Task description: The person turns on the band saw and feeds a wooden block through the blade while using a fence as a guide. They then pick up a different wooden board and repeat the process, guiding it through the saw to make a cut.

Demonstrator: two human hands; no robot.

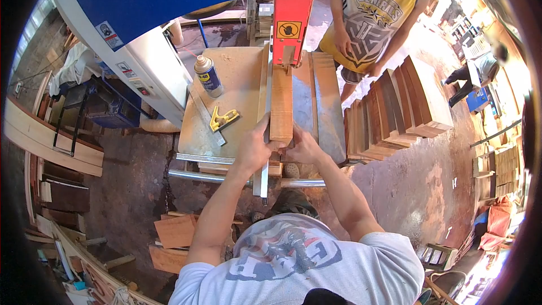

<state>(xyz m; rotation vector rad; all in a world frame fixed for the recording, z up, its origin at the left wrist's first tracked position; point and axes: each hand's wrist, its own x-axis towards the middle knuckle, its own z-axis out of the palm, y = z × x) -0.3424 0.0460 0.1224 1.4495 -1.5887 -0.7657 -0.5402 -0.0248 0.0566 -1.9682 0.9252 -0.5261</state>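
Observation:
A wooden board (281, 107) lies on the bandsaw table, its far end under the red blade guard (291, 17). My left hand (255, 146) is closed on the board's near left side, beside the metal fence (264, 178). On the near right side, my right hand (304, 148) also grips the board, with some fingers hidden beneath its end. The cut itself is hidden by the guard and the wood. To the left on the dusty table (234, 62) stand a WD-40 spray can (209, 76) and a yellow-handled clamp or tool (224, 118) lying by a metal strip.
Behind the saw stands a person in a yellow jersey (375, 20); another person (480, 70) is farther right. Curved wooden pieces (395, 107) are stacked right of the table. A metal rail (195, 176) runs along its front. Wood offcuts (175, 231) lie on the floor.

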